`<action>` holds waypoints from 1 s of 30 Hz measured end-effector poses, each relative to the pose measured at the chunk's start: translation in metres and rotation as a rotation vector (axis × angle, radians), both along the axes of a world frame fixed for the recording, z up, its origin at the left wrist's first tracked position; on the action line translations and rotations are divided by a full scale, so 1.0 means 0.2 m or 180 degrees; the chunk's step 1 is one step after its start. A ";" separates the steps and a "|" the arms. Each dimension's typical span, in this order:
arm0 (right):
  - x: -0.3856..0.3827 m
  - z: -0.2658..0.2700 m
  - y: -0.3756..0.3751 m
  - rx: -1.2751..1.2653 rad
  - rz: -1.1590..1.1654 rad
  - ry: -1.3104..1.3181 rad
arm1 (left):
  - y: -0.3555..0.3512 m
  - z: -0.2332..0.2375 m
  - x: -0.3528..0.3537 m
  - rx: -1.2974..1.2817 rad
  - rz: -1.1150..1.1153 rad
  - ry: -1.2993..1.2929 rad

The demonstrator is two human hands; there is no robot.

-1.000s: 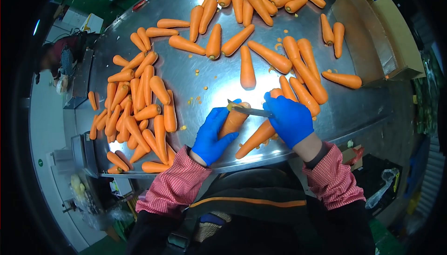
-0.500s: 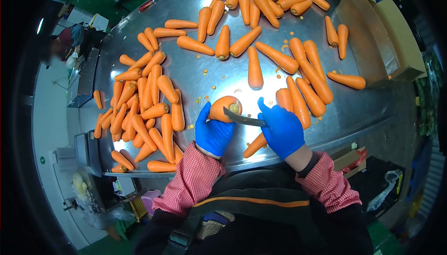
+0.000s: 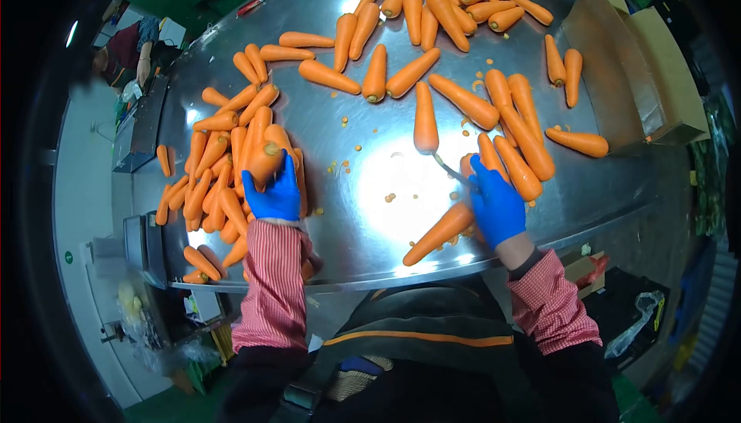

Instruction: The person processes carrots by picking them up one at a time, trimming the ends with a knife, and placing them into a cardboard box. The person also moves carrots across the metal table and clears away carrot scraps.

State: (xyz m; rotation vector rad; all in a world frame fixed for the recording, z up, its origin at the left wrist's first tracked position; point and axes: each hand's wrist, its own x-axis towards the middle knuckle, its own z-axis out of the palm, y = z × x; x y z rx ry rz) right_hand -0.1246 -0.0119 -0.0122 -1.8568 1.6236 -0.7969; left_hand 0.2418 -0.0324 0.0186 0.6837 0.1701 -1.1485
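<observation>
Both my hands wear blue gloves, with red checked sleeves. My left hand (image 3: 274, 191) grips a trimmed carrot (image 3: 265, 162) over the heap of carrots (image 3: 224, 160) on the left of the steel table (image 3: 363, 214). My right hand (image 3: 494, 203) holds a small knife (image 3: 448, 168) whose blade points up-left, close to the carrots on the right (image 3: 513, 133). One carrot (image 3: 438, 234) lies just below and left of that hand near the table's front edge.
Many more carrots (image 3: 432, 6) are spread over the far part of the table, with small orange scraps (image 3: 390, 195) in the middle. A cardboard box (image 3: 656, 68) stands at the right. Another person (image 3: 127, 45) works at the far left.
My left hand has carried the carrot from the table's middle out to the left heap. My right hand with the knife has shifted right and the blade has left the carrot.
</observation>
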 end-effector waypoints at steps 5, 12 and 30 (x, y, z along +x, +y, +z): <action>-0.02 0.03 0.05 -0.0232 0.0050 0.0505 | -0.46 -0.37 -0.33 0.1059 -0.2100 -0.1184; -0.18 0.02 0.06 0.0081 -0.0247 0.0654 | -0.78 -0.36 -0.99 0.1918 -0.3421 -0.5722; -0.09 0.30 -0.13 -0.1210 0.0635 0.0663 | 0.04 0.05 -0.74 -0.0665 -0.3691 -0.5185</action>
